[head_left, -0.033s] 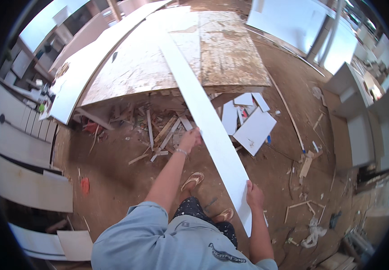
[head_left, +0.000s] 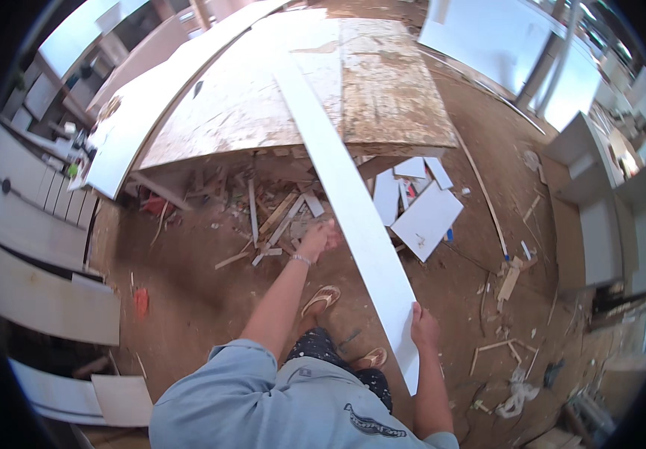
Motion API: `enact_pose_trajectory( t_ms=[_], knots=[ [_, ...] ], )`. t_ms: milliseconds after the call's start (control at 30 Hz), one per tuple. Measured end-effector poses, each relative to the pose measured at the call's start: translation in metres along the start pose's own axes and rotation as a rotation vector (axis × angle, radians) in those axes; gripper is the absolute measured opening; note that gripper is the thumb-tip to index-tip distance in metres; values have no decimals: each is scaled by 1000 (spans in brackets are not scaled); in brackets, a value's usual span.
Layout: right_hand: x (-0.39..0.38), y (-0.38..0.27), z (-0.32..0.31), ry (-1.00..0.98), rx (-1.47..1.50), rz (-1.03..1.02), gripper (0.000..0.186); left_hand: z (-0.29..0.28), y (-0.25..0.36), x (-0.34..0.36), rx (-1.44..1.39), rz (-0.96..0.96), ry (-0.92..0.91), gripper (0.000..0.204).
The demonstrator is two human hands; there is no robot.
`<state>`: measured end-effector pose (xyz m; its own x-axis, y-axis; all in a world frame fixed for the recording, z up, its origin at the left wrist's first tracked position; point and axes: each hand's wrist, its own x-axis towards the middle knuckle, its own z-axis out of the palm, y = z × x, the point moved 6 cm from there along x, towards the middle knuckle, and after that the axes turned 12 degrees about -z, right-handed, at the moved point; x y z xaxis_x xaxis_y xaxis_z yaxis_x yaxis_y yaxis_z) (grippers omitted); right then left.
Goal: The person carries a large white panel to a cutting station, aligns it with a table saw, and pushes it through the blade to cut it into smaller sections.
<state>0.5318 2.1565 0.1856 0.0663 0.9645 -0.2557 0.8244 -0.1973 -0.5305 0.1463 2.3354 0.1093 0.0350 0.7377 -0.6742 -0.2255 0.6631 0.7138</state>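
A long narrow white board [head_left: 364, 224] slants from the worktable down toward my right side. Its far end rests on the tabletop [head_left: 390, 90], and the near end comes down beside my body. My right hand [head_left: 425, 329] is closed on the board's right edge near this end, thumb on the white face. By the left edge, about midway along, is my left hand [head_left: 320, 238]. Its fingers look loosely parted and are slightly blurred. Whether the fingertips touch the edge is hard to make out.
Wood offcuts [head_left: 278, 217] and white panel pieces [head_left: 429, 221] are heaped under and before the table. Another long white panel [head_left: 113, 168] lies along its left side. Cabinet carcasses [head_left: 585, 202] stand at right. Scraps and a plastic bag [head_left: 519, 393] litter the dirt floor.
My left hand has loosened at the board's left edge and sits slightly lower. My right hand keeps its hold. The whole view has shifted a little.
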Motion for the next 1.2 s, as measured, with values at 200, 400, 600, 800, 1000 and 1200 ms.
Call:
enact_pose_trajectory(
  t_ms=[200, 400, 600, 800, 1000, 1200],
  knots=[
    [5, -1, 11, -60, -1, 53, 73, -161, -113, -118, -190, -146, 238, 30],
    [45, -75, 4, 297, -303, -98, 40, -516, -255, -243, -812, 267, 620, 23],
    [121, -320, 126, 88, 12, -581, 22, -631, -191, -325, -783, 42, 1115, 33],
    [115, -607, 313, -410, 143, -962, 39, -672, -67, -326, -856, 226, 1201, 38],
    [129, -794, 432, -810, 219, -1021, 21, -814, 71, -326, -560, 333, 1120, 45],
    [173, -941, 561, -854, 354, -898, 24, -991, 230, -331, -429, 468, 1180, 55]
  ],
)
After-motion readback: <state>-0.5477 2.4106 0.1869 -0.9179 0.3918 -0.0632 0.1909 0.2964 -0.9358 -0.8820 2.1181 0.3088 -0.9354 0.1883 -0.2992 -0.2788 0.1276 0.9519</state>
